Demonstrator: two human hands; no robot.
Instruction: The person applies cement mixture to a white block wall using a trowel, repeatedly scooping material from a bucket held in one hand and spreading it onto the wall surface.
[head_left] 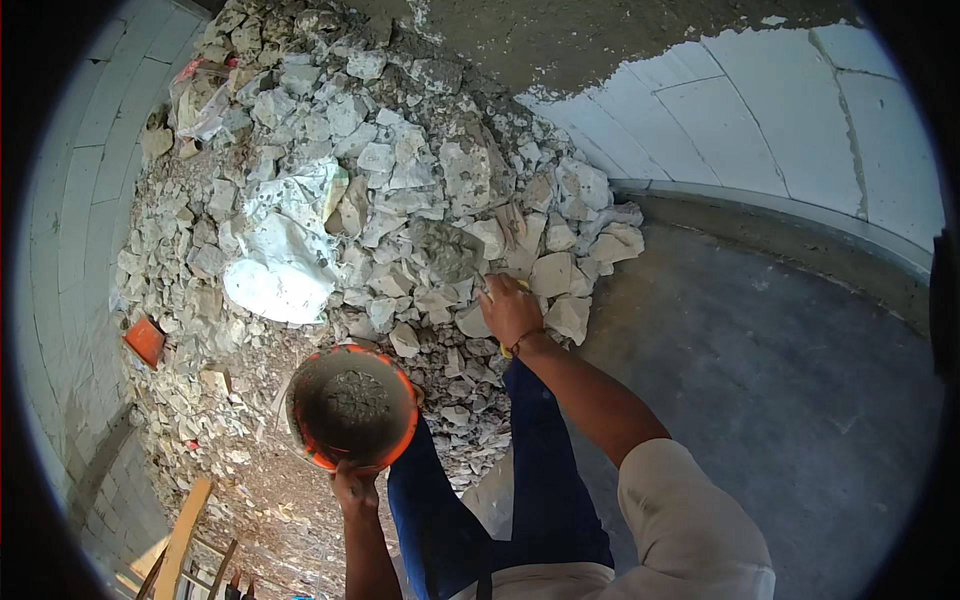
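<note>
My left hand (354, 489) grips the near rim of a round orange bucket (403, 395) caked with grey mortar, held low over the rubble. My right hand (508, 310) is closed around the yellow handle of a trowel, whose blade carries a lump of grey mortar (447, 250) above the pile of broken white blocks (400, 170). The blade itself is mostly hidden under the mortar. My blue trouser legs (540, 470) stand between both arms.
White block walls (760, 110) curve around the right and left sides, with a grey plastered patch above. A white sack (275, 260) lies on the rubble. An orange scrap (146, 340) sits left. Wooden pieces (182, 540) lie lower left. Grey concrete floor (780, 380) spreads right.
</note>
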